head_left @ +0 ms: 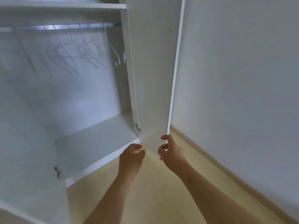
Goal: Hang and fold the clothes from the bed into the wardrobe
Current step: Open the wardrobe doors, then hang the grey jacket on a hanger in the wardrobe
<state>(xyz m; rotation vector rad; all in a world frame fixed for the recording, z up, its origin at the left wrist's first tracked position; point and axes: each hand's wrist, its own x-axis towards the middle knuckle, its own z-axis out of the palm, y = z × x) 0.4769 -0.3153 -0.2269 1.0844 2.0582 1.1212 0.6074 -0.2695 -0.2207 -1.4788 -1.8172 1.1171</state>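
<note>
The white wardrobe (97, 135) stands with its inside showing and no clothes in it. Several thin wire hangers (84, 50) and one white hanger (114, 49) hang bare on the metal rail (64, 27). The right door (153, 70) is swung out towards me. My left hand (131, 153) hovers by the front edge of the bottom shelf, fingers loosely curled and holding nothing. My right hand (169, 151) is just below the door's lower corner, fingers also loosely curled, with no grip visible. No clothes and no bed are in view.
A top shelf (72, 5) runs above the rail. The left door (32, 159) stands out at the lower left. A plain wall (242, 78) is on the right, with a skirting board above the light wooden floor (153, 199).
</note>
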